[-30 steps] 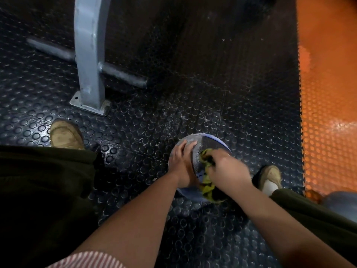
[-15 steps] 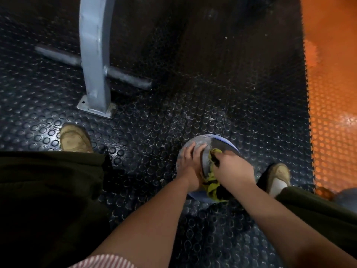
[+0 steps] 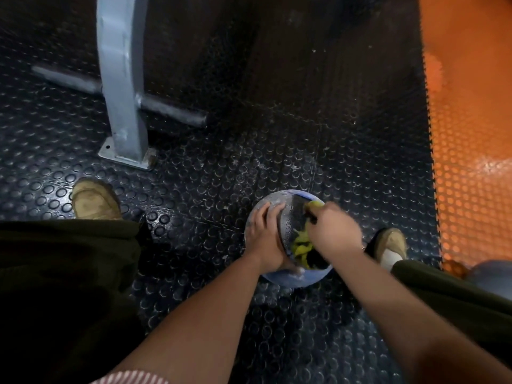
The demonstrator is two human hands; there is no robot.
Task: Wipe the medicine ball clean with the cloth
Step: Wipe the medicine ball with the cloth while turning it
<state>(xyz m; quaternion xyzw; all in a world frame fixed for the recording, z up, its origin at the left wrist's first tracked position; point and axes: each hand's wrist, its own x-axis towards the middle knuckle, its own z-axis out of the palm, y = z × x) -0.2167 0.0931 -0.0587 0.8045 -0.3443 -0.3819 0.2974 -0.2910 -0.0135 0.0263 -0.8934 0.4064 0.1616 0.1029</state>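
Nearest the camera: striped sleeve (image 3: 133, 376) at bottom edge, dark trousers (image 3: 55, 286) both sides, two bare forearms reaching down. Medicine ball (image 3: 291, 277) sits on the black studded floor (image 3: 221, 167) between the feet, closer to the right shoe (image 3: 390, 245); blue-grey with a dark textured panel, and pale smears on its top. Left hand (image 3: 263, 239) lies flat on the ball's left side, fingers (image 3: 273, 212) straight and spread, gripping nothing, just bracing. Right hand (image 3: 332, 231) is on the ball's upper right, fingers clenched round the yellow-green cloth (image 3: 302, 245), which is pressed to the ball and bunches out under the palm. Left shoe (image 3: 95, 200) well apart to the left. Grey rounded object (image 3: 493, 275) at right edge, can't tell what. Farther out: grey metal post (image 3: 122, 79) on a base plate, crossbar (image 3: 171, 110) through it. Orange studded floor (image 3: 471, 162) along the right.
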